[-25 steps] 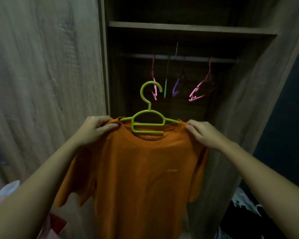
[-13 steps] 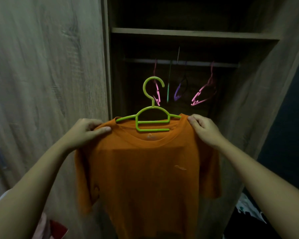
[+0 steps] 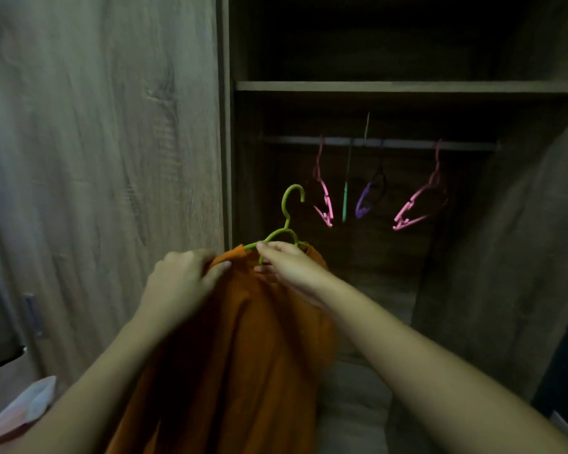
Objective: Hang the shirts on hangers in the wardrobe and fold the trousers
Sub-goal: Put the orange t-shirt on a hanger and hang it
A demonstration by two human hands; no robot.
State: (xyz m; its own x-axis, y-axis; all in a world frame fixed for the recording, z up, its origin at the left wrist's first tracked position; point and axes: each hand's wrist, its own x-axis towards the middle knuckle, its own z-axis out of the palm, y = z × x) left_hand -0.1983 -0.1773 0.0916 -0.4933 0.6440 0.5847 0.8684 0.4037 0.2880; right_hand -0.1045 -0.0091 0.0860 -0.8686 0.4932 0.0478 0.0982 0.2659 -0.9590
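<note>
Hanging step — left hand (image 3: 181, 283) grips orange shirt (image 3: 243, 339), right hand (image 3: 289, 263) pinches green hanger (image 3: 289, 208); next, probably lift hook onto rail (image 3: 391, 144).

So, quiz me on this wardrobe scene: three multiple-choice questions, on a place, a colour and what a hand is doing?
1. Where is the hook of the held hanger?
A. below the rail, unhooked
B. hooked on the rail
C. out of sight

2. What colour is the shirt?
A. blue
B. orange
C. white

3. What is the right hand doing?
A. hanging idle
B. holding trousers
C. pinching the hanger

1 A: hook sits in air under the rail. 2 B: cloth is orange. 3 C: fingers close on its arm.
</note>
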